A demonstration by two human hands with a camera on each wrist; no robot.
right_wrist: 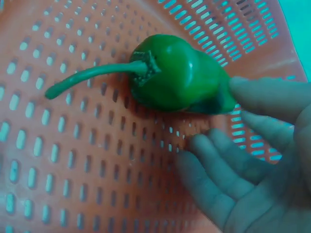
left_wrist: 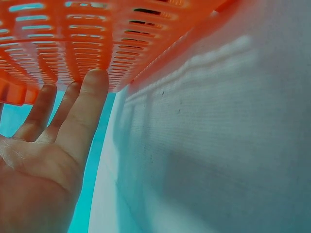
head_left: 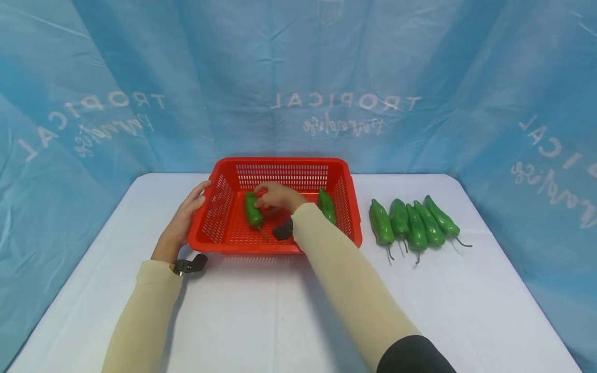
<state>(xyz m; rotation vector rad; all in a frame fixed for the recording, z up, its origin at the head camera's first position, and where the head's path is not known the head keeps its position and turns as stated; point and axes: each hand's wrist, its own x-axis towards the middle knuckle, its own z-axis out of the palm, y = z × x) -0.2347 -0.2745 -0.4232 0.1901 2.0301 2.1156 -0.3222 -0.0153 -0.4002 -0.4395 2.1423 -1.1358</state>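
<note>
In the head view a red slotted plastic basket (head_left: 275, 248) stands on the white table. My left hand (head_left: 186, 212) rests against the outside of its left end, and in the left wrist view the fingers (left_wrist: 82, 111) look fairly straight against the slotted wall. Inside the basket my right hand (head_left: 280, 197) is at a green pepper (head_left: 252, 210) lying on the left part of the floor. One digit touches the narrow end of that pepper (right_wrist: 170, 73); the other fingers (right_wrist: 209, 179) extend loosely beside it. Another green pepper (head_left: 327, 206) lies at the basket's right, partly hidden by my sleeve.
Several green peppers (head_left: 417, 228) lie in a row on the white table (head_left: 261, 316), right of the basket. A blue printed cloth (head_left: 289, 62) hangs behind the table and along both sides.
</note>
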